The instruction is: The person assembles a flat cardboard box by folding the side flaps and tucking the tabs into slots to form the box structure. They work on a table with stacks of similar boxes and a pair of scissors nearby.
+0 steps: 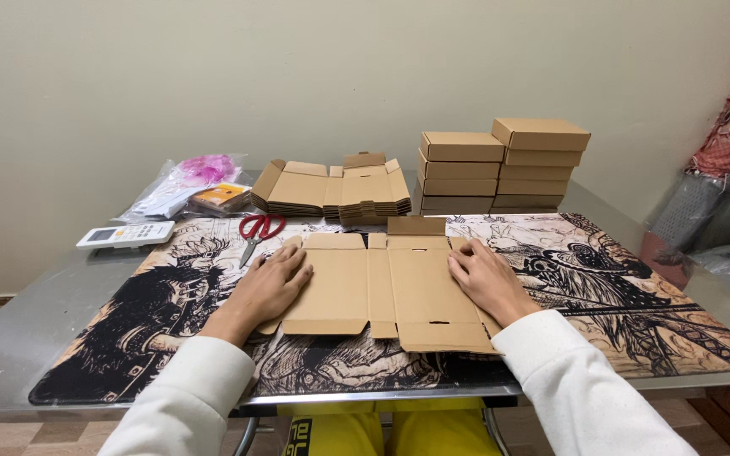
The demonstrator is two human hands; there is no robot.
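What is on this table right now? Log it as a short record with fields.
left hand: flat on the unfolded cardboard box blank
right hand: flat on the same blank
surface: printed desk mat
behind blank: stack of flat blanks
back right: two stacks of folded boxes
left side: red scissors, white remote, plastic bags

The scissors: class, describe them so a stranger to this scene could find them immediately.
Start at the large illustrated mat covering the table. Near its far left edge, beyond the left hand, lie the scissors. Their red handles stand out; everything nearby is brown cardboard or white.
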